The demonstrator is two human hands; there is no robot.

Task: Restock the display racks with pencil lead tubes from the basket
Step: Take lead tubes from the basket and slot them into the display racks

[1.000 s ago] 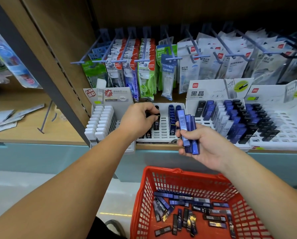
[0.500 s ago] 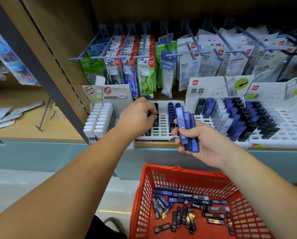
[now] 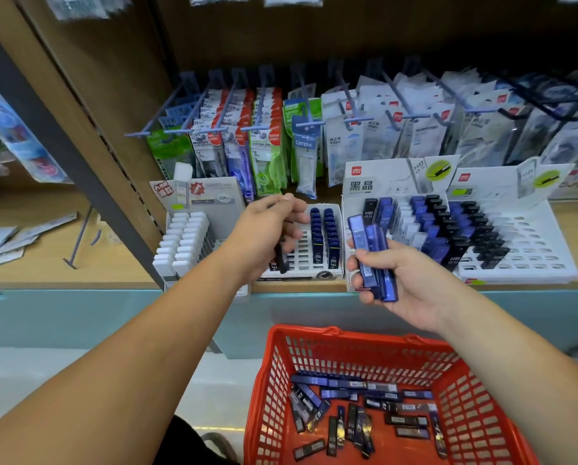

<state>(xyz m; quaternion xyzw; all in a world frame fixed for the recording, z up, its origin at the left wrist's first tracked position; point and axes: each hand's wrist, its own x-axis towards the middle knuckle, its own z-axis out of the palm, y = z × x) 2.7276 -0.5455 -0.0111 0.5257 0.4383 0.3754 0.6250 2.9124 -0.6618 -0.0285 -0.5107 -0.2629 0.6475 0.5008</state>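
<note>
The red basket [image 3: 475, 391] sits low in front of me with several blue and black lead tubes [image 3: 358, 407] loose on its bottom. My right hand [image 3: 415, 283] grips a bundle of blue tubes [image 3: 371, 256], held upright in front of the shelf edge. My left hand [image 3: 267, 229] hovers over the left side of the small white rack [image 3: 309, 271], thumb and fingers curled round a dark tube that is mostly hidden. Two rows of blue tubes [image 3: 326, 234] stand in that rack, and a black tube [image 3: 281, 261] stands at its front left.
To the right, a white rack [image 3: 421, 226] holds blue, white and black tubes, and a further rack [image 3: 532, 260] is mostly bare slots. A box of white-capped items [image 3: 183, 243] stands left. Packets hang on pegs [image 3: 314, 135] above. A dark shelf post [image 3: 79, 169] slants at left.
My left hand has lifted slightly off the small rack, thumb now raised. The right hand keeps the blue bundle in about the same place. My view has tilted up a little.
</note>
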